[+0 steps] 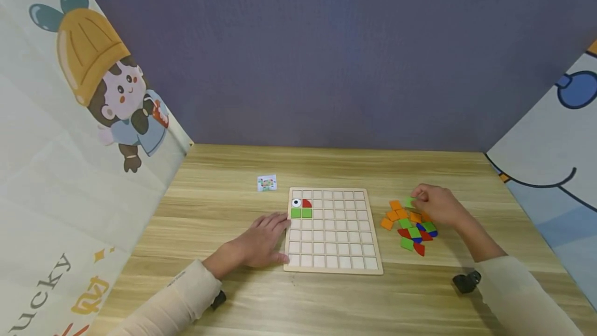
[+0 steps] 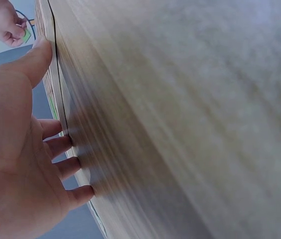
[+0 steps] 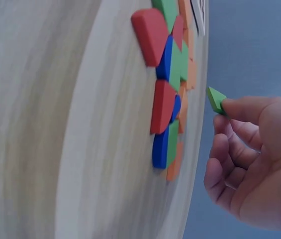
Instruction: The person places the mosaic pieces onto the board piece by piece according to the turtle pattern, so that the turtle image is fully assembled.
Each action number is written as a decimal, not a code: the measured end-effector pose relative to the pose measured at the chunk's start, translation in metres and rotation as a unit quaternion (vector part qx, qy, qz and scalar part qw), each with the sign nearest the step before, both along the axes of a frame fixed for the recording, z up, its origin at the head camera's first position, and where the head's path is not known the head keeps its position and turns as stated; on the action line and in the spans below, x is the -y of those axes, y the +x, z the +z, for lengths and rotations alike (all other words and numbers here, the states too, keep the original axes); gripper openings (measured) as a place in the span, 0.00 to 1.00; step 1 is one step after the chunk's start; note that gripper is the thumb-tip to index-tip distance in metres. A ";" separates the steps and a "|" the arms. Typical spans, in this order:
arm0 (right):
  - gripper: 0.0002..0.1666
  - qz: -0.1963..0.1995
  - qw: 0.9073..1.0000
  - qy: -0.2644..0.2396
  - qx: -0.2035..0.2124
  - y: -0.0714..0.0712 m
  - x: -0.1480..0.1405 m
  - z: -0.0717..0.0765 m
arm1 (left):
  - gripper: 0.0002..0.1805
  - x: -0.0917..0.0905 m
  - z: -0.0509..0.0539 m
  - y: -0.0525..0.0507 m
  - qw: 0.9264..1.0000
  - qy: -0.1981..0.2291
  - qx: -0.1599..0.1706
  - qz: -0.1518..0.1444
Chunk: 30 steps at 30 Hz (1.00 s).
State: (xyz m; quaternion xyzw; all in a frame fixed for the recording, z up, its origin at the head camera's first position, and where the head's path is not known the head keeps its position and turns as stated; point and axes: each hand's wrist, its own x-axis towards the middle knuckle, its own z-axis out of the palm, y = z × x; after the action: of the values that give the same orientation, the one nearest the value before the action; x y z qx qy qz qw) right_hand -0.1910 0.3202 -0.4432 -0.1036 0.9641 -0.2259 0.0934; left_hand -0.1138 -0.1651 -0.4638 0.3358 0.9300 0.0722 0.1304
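A light wooden grid board [image 1: 326, 229] lies on the table. In its left columns sit a white eye piece [image 1: 296, 203], a red curved piece [image 1: 306, 204] and two green squares [image 1: 301, 213]. My left hand [image 1: 261, 240] rests at the board's left edge, fingers spread and relaxed; the left wrist view shows this hand [image 2: 18, 129] palm-side, thumb and fingertips at the edge. My right hand [image 1: 436, 205] pinches a green square [image 1: 410, 202] above the pile; in the right wrist view the hand [image 3: 259, 159] holds this green piece [image 3: 215, 100] between thumb and index finger.
Right of the board lies a loose pile of orange squares [image 1: 392, 215], green squares [image 1: 407, 243], red pieces [image 1: 419, 249] and blue pieces [image 1: 434, 233], some overlapping. A small printed card [image 1: 267, 183] lies beyond the board's upper left. A dark wall [image 1: 326, 56] stands behind the table.
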 end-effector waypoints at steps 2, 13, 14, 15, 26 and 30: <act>0.14 -0.001 1.000 -0.009 0.004 0.001 0.003 0.002 | 0.49 0.000 0.000 0.000 1.000 0.002 0.001 0.000; 0.13 0.010 0.999 -0.043 0.019 0.001 0.023 0.009 | 0.50 0.000 -0.003 -0.002 1.000 0.000 -0.010 -0.006; 0.13 0.011 0.999 -0.045 0.020 0.000 0.024 0.009 | 0.49 0.001 -0.004 -0.002 1.000 0.000 -0.010 -0.006; 0.13 0.011 0.998 -0.049 0.023 0.000 0.026 0.009 | 0.49 0.001 -0.004 -0.002 1.000 0.001 -0.009 -0.006; 0.13 0.011 0.997 -0.068 0.028 -0.001 0.043 0.012 | 0.50 0.000 -0.001 -0.003 1.000 -0.005 -0.001 -0.003; 0.13 0.019 0.997 -0.072 0.020 -0.002 0.050 0.011 | 0.51 0.000 -0.002 -0.003 1.000 -0.016 -0.002 -0.001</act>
State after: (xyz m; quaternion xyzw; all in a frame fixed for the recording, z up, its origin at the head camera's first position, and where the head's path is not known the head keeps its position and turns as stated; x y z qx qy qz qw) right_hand -0.1932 0.2703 -0.4319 -0.1242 0.9410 -0.2950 0.1096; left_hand -0.1165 -0.1655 -0.4655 0.3351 0.9308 0.0568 0.1341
